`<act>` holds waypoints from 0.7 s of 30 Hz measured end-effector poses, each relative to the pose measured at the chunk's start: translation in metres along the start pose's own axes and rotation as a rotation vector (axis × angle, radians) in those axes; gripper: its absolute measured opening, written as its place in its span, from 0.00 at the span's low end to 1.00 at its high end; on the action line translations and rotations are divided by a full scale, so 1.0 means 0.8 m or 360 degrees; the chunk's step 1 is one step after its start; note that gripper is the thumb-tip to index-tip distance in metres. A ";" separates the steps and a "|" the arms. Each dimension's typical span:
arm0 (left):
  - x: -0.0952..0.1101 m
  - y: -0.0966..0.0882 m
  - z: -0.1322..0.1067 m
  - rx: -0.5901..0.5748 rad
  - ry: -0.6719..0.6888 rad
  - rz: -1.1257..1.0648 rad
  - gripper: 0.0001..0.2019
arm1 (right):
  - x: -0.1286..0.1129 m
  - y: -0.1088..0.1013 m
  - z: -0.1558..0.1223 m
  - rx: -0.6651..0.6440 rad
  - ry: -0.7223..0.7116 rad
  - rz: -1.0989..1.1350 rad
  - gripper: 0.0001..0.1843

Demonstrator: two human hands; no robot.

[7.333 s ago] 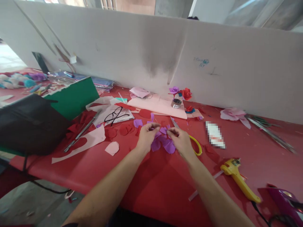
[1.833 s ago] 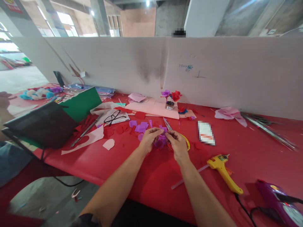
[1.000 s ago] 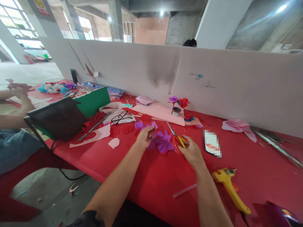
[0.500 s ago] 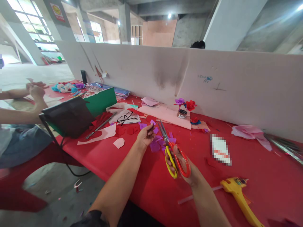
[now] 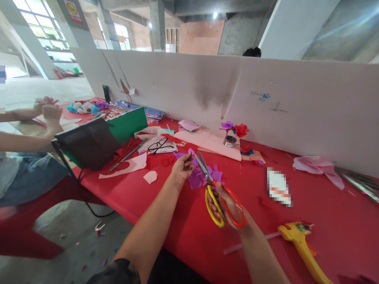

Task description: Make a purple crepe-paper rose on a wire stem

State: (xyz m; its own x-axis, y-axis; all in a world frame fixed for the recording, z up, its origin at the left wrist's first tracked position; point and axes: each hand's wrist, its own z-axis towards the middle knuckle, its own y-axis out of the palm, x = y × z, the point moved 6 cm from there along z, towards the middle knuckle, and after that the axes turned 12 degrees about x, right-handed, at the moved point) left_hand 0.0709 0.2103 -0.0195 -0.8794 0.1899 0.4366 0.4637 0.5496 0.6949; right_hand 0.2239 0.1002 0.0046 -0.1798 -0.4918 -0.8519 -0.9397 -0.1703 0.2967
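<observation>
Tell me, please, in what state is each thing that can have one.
Scissors: slightly open, in the right hand
Purple piece: pinched in the left hand
Other purple pieces: lying scattered
Glue gun: lying down; on or off, cannot tell
Glasses: set down; folded or not, cannot tell
Purple flower: upright, petals spread
Ceiling lamp: lit

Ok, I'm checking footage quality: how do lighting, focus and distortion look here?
Head view: grid-paned windows at upper left look overexposed, a round white ceiling lamp glares; head view: metal scissors with red and yellow handles look fairly crisp, silver rods at right smeared; head view: pale grey pillar at upper right leans, probably wide-angle stretch.
</observation>
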 end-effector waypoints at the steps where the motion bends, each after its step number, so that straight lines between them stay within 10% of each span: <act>1: 0.000 0.000 0.000 -0.0005 -0.0005 0.0000 0.07 | 0.000 0.000 0.000 -0.0008 -0.0005 -0.0007 0.30; 21: 0.003 0.002 -0.004 -0.0003 0.0071 0.0086 0.07 | -0.006 0.000 -0.003 0.0036 -0.0004 -0.0100 0.28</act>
State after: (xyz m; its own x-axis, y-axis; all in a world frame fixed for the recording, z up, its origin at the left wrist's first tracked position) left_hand 0.0701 0.2090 -0.0158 -0.8474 0.1827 0.4985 0.5105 0.5382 0.6706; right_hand 0.2255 0.1005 0.0094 -0.1208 -0.4784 -0.8698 -0.9554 -0.1818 0.2327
